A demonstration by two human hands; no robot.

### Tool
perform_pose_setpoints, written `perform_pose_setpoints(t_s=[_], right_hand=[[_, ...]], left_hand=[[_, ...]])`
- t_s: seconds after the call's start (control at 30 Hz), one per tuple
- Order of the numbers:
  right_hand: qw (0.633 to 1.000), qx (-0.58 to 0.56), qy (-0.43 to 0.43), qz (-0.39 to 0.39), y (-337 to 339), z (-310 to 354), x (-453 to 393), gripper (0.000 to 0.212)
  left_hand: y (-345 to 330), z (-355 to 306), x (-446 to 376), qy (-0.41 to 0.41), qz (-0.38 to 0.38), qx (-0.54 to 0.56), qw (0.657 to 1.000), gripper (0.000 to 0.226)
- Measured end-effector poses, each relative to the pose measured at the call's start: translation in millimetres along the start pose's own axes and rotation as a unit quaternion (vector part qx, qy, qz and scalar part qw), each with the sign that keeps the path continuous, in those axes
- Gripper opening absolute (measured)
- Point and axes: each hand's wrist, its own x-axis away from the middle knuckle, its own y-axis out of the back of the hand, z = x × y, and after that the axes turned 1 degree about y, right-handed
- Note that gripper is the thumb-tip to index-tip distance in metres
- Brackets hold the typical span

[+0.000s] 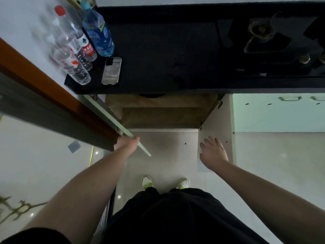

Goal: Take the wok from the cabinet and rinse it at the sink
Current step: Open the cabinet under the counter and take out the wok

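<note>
Head view: the open cabinet (163, 111) lies at twelve o'clock from both hands, under the black counter (175, 50). The wok cannot be made out; a dark curved rim just under the counter edge may be it. The left hand (127, 142) grips the left door's (119, 124) edge; the right hand (213, 152), fingers spread, rests on the right door (218, 120). Both sit about equally near the opening.
</note>
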Motion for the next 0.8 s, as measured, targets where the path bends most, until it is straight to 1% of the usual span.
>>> perform_pose_setpoints(t_s=[0.03,0.13,0.23,0.3,0.33,0.4,0.47,0.53,0.63,0.8], right_hand=[[1.0,-0.005,0.014,-0.008,6.4,7.8,-3.6,0.046],[0.999,-0.006,0.048,-0.018,23.9,31.8,-13.5,0.049],[0.997,-0.001,0.076,-0.028,39.2,56.6,-17.6,0.049],[0.995,0.004,0.091,-0.031,47.2,74.0,-18.3,0.049],[0.995,0.008,0.097,-0.032,51.0,82.9,-18.8,0.049],[0.993,0.012,0.108,-0.036,58.3,103.0,-20.3,0.05],[0.993,0.013,0.112,-0.033,65.0,126.3,-23.4,0.05],[0.993,0.014,0.112,-0.024,69.3,152.7,-26.4,0.05],[0.993,0.01,0.115,-0.018,71.6,195.5,-28.4,0.051],[0.993,0.01,0.115,-0.026,79.1,253.6,-32.3,0.055]], left_hand=[[1.3,2.9,3.6,0.003,-0.006,-0.009,1.0,0.066],[2.8,19.0,11.9,-0.01,-0.008,-0.055,0.998,0.066],[0.1,46.5,17.6,0.017,-0.029,-0.005,0.999,0.072],[0.9,68.7,22.0,-0.006,-0.062,0.038,0.997,0.082],[1.8,80.3,22.1,-0.033,-0.081,0.044,0.995,0.085],[7.1,103.7,20.1,-0.11,-0.124,-0.011,0.986,0.083],[12.2,126.2,12.1,-0.205,-0.161,-0.123,0.958,0.074],[17.0,146.2,3.0,-0.267,-0.156,-0.212,0.927,0.068],[30.8,174.6,-10.6,-0.295,-0.13,-0.314,0.893,0.058],[53.3,220.0,-26.3,-0.307,-0.124,-0.39,0.859,0.056]])
